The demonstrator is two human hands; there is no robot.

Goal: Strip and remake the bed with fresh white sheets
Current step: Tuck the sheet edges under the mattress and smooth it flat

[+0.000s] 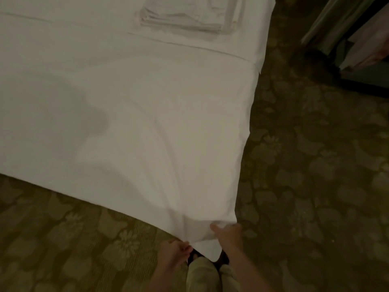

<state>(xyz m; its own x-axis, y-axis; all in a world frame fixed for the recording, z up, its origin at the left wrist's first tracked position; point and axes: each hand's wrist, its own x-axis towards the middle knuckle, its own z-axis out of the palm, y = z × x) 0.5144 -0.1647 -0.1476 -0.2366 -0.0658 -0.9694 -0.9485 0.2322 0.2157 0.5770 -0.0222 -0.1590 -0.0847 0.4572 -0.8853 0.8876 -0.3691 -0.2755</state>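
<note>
Both hands low at the bed corner, nearest the camera. Left hand (pixel 175 255) grip closed, pinching the sheet edge between thumb & fingers. Right hand (pixel 228 237) grip closed on the bunched corner of the white sheet (pixel 147 127), thumb on top of the fabric. Corner flap hangs down between the two grips, over the person's trousers & shoes.

Step in hand, as I read it: pulling the corner taut before tucking. To do well: keep both grips level, pull toward the body & down, even tension so the creases fanning up from the grips flatten out; then fold the flap under w/o letting go of the side edge.

Beyond the grips, sheet lies spread over the bed, mostly smooth. Farther up, a seam or fold line crosses it; past that a folded linen stack (pixel 185 15) sits on the bed.

Carpet (pixel 305 165) right of grips, patterned.

Hard to make out: frame dim & blurred; fingers under fabric hidden; mattress itself not visible; stack cut off at top; dark furniture (pixel 357 49) far right unclear.
</note>
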